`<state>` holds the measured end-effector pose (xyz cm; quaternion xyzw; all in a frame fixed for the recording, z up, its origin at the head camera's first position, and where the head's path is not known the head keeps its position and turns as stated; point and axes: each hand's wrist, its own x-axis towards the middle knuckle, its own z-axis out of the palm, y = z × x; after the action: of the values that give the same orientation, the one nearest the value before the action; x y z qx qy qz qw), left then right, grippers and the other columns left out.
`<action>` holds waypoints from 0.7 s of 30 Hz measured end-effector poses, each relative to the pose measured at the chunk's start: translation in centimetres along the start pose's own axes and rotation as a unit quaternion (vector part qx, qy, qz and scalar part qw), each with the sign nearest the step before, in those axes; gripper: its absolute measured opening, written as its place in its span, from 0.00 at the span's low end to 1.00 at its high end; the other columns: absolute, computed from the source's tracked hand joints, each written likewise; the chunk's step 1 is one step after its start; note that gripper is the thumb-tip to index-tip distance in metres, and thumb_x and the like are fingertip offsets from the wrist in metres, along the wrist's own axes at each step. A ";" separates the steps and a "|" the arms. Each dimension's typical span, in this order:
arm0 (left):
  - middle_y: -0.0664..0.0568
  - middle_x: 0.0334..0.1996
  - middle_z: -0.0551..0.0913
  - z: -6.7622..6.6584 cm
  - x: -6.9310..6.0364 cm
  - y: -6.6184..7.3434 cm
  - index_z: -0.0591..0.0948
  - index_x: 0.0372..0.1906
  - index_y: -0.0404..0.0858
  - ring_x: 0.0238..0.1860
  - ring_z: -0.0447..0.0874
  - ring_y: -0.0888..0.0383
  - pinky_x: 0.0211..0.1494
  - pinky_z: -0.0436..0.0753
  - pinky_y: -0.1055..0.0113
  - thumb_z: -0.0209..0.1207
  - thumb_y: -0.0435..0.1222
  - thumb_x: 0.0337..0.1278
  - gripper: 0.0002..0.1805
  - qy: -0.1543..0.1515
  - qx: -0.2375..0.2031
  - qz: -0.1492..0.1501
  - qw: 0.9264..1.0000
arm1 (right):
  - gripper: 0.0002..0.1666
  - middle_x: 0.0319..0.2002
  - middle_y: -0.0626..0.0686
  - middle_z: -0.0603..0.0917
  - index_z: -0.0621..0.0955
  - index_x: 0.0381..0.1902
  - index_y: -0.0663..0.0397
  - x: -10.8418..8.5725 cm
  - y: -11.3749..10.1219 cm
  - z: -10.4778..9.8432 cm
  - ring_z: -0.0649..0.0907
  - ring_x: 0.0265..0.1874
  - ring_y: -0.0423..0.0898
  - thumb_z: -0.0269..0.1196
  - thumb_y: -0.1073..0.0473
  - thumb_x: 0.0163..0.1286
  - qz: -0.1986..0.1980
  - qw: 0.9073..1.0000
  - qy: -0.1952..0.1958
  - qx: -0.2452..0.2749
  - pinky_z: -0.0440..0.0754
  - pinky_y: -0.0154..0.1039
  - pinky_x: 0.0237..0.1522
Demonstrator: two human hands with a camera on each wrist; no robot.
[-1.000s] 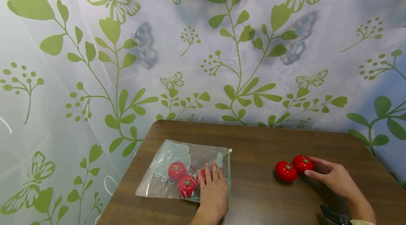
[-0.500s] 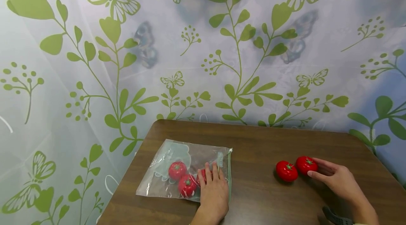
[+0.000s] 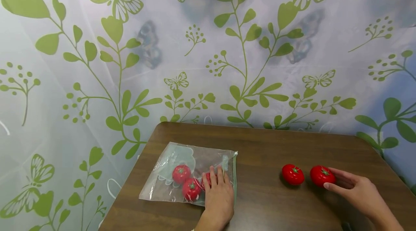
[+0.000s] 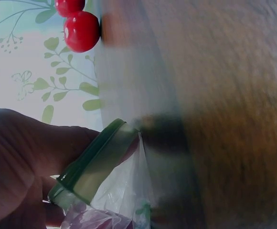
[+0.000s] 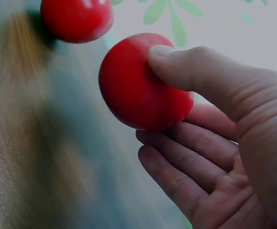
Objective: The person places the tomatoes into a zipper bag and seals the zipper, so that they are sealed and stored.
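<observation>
A clear zip bag (image 3: 156,187) with a green edge lies on the table's left part, holding several red tomatoes (image 3: 191,189). My left hand (image 3: 219,200) rests on the bag over one tomato, fingers extended; in the left wrist view the thumb lies by the bag's green edge (image 4: 88,157). At the right, my right hand (image 3: 362,191) pinches a red tomato (image 3: 323,176) between thumb and fingers; the right wrist view shows the thumb on this tomato (image 5: 133,86). Just left of it, apart, sits another tomato (image 3: 293,174).
The brown wooden table (image 3: 260,151) has rounded back corners. Behind and to the left hangs a pale curtain (image 3: 195,61) with green leaves and butterflies. Inside the bag lies a pale blue-green shape (image 3: 182,157).
My right hand has moved right with the pinched tomato, widening the space between it and the other tomato. My left hand and the bag have stayed in place.
</observation>
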<state>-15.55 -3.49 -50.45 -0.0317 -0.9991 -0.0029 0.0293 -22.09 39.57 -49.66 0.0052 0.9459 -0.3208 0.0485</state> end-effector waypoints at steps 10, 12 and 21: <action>0.39 0.80 0.73 0.0 0.1 0.0 0.78 0.76 0.36 0.82 0.67 0.34 0.82 0.66 0.31 0.85 0.42 0.39 0.52 0.002 -0.005 -0.001 1.000 | 0.53 0.66 0.78 0.81 0.75 0.75 0.70 -1.9 -3.3 -0.5 0.91 0.56 0.68 0.75 0.35 0.70 -0.005 1.000 -0.024 -0.010 0.93 0.48 0.43; 0.39 0.80 0.73 0.0 0.0 0.0 0.78 0.75 0.36 0.82 0.67 0.34 0.81 0.66 0.31 0.85 0.41 0.39 0.51 0.002 -0.006 -0.003 1.000 | 0.53 0.66 0.78 0.81 0.75 0.76 0.69 -2.1 -4.0 -0.6 0.91 0.57 0.67 0.76 0.35 0.70 -0.013 0.999 -0.030 -0.009 0.93 0.47 0.43; 0.40 0.80 0.73 0.0 0.0 0.0 0.78 0.75 0.36 0.82 0.67 0.34 0.81 0.66 0.31 0.84 0.41 0.40 0.51 -0.002 -0.006 -0.006 1.000 | 0.47 0.67 0.75 0.83 0.77 0.75 0.67 -2.6 -6.4 -0.4 0.93 0.55 0.58 0.78 0.43 0.70 -0.056 0.997 -0.056 0.021 0.93 0.42 0.44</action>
<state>-15.56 -3.44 -50.40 -0.0264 -0.9992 -0.0091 0.0269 -19.79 34.77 -45.25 -0.0653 0.9333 -0.3430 0.0835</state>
